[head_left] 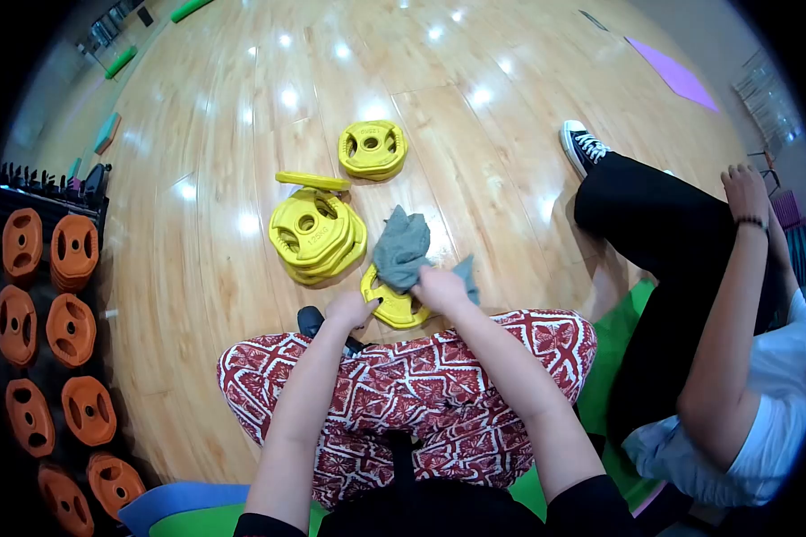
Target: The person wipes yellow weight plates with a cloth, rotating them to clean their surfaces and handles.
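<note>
My left hand [351, 310] is closed on the left edge of a yellow weight plate [394, 310], which is just in front of my crossed legs. My right hand [441, 288] grips a grey cloth [403, 242] and presses it on the plate's upper right side. The cloth covers part of that plate, and one corner sticks out to the right of my hand. Beyond my left hand is a stack of yellow weight plates [312, 228], the top one marked 1.25KG. Another yellow plate [312, 181] rests tilted behind the stack.
A smaller pile of yellow plates [372, 150] lies farther out on the wooden floor [475, 179]. Orange weight plates [72, 331] fill a rack at the left. At my right sits another person in black trousers [658, 215], hands on a knee. Green mats [631, 313] lie beneath us.
</note>
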`<state>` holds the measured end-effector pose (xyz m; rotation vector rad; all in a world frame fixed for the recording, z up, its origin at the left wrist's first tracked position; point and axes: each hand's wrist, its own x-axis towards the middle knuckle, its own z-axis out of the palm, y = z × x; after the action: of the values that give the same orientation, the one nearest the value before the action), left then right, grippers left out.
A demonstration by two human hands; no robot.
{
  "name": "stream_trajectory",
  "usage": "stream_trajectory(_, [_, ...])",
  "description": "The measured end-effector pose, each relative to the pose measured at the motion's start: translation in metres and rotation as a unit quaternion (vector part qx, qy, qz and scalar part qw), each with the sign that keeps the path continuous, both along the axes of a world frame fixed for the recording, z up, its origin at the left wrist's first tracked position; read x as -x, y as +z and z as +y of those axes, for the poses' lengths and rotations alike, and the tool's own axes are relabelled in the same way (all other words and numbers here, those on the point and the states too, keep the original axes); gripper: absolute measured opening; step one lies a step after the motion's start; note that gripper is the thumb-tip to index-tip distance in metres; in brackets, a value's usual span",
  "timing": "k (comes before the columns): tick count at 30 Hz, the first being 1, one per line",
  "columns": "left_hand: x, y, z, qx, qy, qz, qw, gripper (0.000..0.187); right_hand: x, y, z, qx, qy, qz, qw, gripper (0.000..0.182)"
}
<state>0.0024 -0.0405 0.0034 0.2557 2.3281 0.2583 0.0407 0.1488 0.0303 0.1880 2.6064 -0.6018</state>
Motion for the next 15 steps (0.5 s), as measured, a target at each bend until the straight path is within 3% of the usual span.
stream_trajectory(3, [-0.011,-0.006,-0.006,-0.046,-0.021,0.027,0.998,0.044,-0.018,-0.013,-0.024,0.152,0.174,0.116,0.966,0.023])
stream_trajectory(6, [-0.014,-0.014,-0.008,-0.023,-0.051,0.027,0.998,0.045,-0.031,-0.015,-0.033,0.084,0.221,0.124,0.964,0.024])
stream_trajectory(9, [-0.018,-0.005,-0.008,-0.042,-0.049,0.039,0.997,0.047,-0.019,-0.017,-0.022,-0.066,0.168,0.134,0.974,0.023])
stream_trajectory(12, [-0.020,0.003,-0.004,-0.043,-0.043,0.034,0.998,0.047,-0.011,-0.031,0.002,-0.211,-0.039,0.199,0.956,0.021])
stream_trajectory(15, [-0.022,0.004,-0.006,-0.030,-0.044,0.034,0.998,0.045,-0.013,-0.017,0.014,-0.135,-0.065,0.106,0.983,0.030])
